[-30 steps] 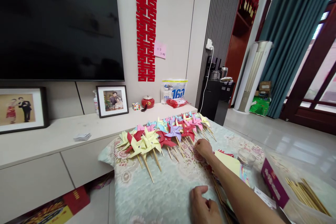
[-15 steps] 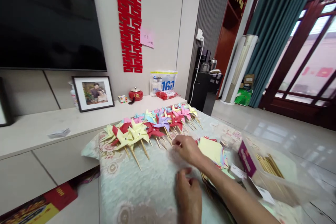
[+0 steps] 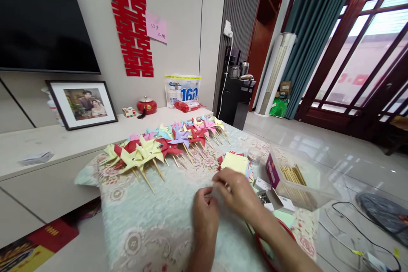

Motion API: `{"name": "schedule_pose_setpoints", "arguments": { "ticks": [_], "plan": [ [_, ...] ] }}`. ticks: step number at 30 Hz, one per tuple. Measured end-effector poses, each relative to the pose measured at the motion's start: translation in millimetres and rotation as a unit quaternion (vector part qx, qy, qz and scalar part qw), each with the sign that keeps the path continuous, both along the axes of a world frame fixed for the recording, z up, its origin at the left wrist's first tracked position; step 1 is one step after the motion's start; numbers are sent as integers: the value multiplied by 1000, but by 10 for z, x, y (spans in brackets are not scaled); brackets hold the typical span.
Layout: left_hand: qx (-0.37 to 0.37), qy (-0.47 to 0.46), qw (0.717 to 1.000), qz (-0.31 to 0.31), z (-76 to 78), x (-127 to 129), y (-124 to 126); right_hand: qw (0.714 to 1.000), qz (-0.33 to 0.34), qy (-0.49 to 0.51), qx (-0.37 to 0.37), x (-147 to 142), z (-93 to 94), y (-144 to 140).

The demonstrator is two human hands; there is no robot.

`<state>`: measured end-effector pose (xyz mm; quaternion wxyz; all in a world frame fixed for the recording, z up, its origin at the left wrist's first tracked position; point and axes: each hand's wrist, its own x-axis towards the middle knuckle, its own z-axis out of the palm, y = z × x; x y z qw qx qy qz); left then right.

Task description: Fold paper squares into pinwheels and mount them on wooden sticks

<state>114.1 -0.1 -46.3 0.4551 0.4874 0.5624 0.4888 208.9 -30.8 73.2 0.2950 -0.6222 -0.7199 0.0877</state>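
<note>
hands meet over the pale floral tablecloth [image 3: 165,221]: left hand [image 3: 205,212] and right hand [image 3: 237,193] with fingertips together, whether pinching anything i cannot tell. stack of yellow paper squares [image 3: 235,162] lies just beyond; row of paper pinwheels on wooden sticks [image 3: 165,144] farther. likely between pinwheels; fresh paper needed.

Scene bright and evenly lit. Daylight enters through the glazed doors [image 3: 366,63] at right, which are overexposed, and glares off the floor tiles [image 3: 321,148]. Shadows soft. Wide-angle distortion bends verticals at the edges. Both hands [image 3: 223,199] slightly motion-blurred.
</note>
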Motion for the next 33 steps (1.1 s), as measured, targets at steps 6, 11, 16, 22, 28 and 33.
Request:
{"name": "schedule_pose_setpoints", "arguments": {
  "ticks": [6,11,16,22,28,33],
  "plan": [
    [-53,-47,997,-24,12,39,30,981,-141,-118,-62,833,-64,434],
    [-47,-38,998,-18,-13,45,38,978,-94,-151,-107,913,-254,529],
    [-57,-23,998,-17,17,52,37,974,-76,-164,-135,967,-344,560],
    [-53,-22,998,-12,6,62,33,974,-63,-159,-147,1038,-310,576],
    [-50,-19,999,-8,8,49,28,974,-65,-143,-160,1049,-239,581],
    [-50,-16,998,-16,19,43,25,976,-65,-132,-162,1052,-199,576]
  ]
}}
